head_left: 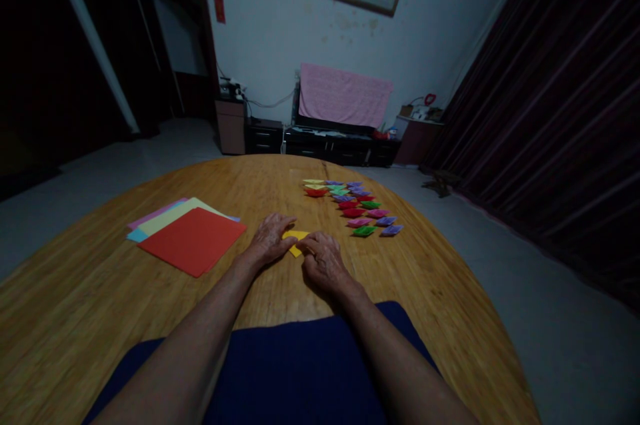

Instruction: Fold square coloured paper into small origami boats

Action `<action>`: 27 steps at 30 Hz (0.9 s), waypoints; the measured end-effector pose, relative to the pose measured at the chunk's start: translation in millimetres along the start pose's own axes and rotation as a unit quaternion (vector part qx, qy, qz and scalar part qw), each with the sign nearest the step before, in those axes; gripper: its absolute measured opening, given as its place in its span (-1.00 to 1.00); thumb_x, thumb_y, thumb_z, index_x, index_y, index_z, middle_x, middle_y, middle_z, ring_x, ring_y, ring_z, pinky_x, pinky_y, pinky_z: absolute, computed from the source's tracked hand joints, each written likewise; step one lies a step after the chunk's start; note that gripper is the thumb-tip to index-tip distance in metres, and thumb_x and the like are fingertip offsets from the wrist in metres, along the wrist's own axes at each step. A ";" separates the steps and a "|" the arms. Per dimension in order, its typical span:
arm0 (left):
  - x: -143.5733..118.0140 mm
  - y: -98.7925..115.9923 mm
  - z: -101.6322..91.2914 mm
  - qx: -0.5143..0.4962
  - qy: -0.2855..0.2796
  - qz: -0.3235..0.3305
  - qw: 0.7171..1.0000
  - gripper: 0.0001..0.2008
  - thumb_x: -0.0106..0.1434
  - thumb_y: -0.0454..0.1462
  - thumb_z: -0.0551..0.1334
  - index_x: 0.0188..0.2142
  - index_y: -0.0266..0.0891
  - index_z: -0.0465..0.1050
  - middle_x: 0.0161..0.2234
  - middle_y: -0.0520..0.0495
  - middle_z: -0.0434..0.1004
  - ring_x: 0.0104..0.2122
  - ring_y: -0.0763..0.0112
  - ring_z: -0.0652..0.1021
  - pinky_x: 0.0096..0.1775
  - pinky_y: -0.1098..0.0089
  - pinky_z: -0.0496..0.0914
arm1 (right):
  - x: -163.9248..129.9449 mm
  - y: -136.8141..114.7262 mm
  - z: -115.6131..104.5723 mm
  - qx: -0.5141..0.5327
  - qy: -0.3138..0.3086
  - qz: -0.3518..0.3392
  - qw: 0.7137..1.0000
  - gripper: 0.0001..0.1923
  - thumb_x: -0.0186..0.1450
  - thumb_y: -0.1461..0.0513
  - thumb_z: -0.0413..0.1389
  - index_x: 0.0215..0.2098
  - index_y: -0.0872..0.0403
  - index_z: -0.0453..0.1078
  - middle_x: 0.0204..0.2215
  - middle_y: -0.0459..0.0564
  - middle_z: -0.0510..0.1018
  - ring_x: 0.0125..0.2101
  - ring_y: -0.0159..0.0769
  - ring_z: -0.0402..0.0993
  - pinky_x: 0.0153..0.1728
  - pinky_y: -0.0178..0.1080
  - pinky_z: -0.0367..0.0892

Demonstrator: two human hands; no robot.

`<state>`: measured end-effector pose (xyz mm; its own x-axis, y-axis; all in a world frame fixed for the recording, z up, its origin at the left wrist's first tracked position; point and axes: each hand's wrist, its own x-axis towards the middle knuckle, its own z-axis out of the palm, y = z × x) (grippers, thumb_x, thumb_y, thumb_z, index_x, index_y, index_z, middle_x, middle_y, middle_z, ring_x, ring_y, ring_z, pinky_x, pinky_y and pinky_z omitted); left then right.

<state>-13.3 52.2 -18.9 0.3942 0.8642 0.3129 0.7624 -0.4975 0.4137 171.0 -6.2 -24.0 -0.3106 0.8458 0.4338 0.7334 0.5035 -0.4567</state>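
Both hands press flat on a small yellow folded paper point(295, 242) near the middle of the round wooden table point(100, 318). The left hand point(270, 238) covers its 9 o'clock side with fingers spread. The right hand point(323, 258) pinches its 3 o'clock edge, fingertips together on the paper.

Uneven pressure could skew the crease, or the sheet could slide on the smooth wood. Its long axis seems to run from 10 to 4 o'clock, one corner pointing toward 5; most is hidden.
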 end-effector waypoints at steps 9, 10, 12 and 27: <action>-0.3 0.0 0.2 0.005 -0.005 -0.008 1.000 -0.52 0.23 -0.20 0.24 0.14 -0.23 0.39 -0.04 -0.17 0.48 0.01 0.21 0.42 0.08 0.25 0.29 | -2.0 -5.7 -4.0 -0.026 -0.020 -0.031 0.999 -0.60 0.20 0.39 0.02 -0.14 -0.09 0.55 -0.18 -0.03 0.46 -0.10 -0.19 0.29 -0.03 -0.11 0.12; -0.1 -0.7 0.9 0.003 -0.004 -0.007 1.000 -0.51 0.23 -0.20 0.24 0.15 -0.25 0.38 -0.04 -0.18 0.48 0.01 0.21 0.42 0.09 0.25 0.29 | -2.3 -6.8 -4.8 -0.032 -0.022 -0.036 0.999 -0.60 0.20 0.39 0.01 -0.14 -0.10 0.55 -0.17 -0.03 0.45 -0.09 -0.18 0.28 -0.02 -0.10 0.12; 0.3 -2.1 2.0 0.001 -0.004 -0.004 1.000 -0.51 0.23 -0.20 0.23 0.15 -0.23 0.37 -0.03 -0.17 0.47 0.02 0.21 0.42 0.09 0.23 0.29 | -3.0 -8.8 -6.1 -0.042 -0.025 -0.041 0.998 -0.61 0.22 0.39 0.01 -0.14 -0.10 0.55 -0.14 -0.02 0.44 -0.07 -0.17 0.27 -0.01 -0.09 0.11; -8.7 14.3 -10.1 0.099 -0.018 -0.119 0.988 -0.38 0.28 -0.02 0.18 0.28 -0.09 0.19 0.22 -0.18 0.31 0.23 0.02 0.24 0.15 0.08 0.16 | -1.5 -9.8 -5.0 -0.047 -0.021 -0.026 0.998 -0.64 0.20 0.38 0.05 -0.19 -0.09 0.58 -0.13 -0.03 0.49 -0.08 -0.18 0.32 0.00 -0.08 0.14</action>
<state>-10.9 36.8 -7.1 0.2064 0.9588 0.1950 0.9200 -0.2580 0.2949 167.4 -13.3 -16.4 -0.3733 0.8265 0.4213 0.7688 0.5298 -0.3582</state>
